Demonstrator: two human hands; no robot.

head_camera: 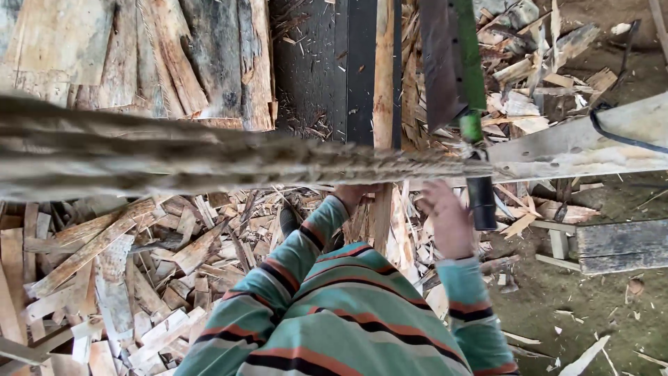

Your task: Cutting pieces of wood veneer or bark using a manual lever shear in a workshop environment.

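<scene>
A long rough bark slab runs across the view at chest height, blurred on the left. My left hand reaches up to its lower edge, next to a narrow upright plank; the fingers curl under the slab and are hidden. My right hand is blurred, its back towards me. The fingers are loosely apart and their tips touch the slab's lower edge. It sits just left of a black handle on a green lever with a dark blade beside it.
Heaps of split wood offcuts cover the ground to the left and at top right. A dark metal bed lies beyond the slab. A pale beam with a black cable and a wooden block stand on bare earth to the right.
</scene>
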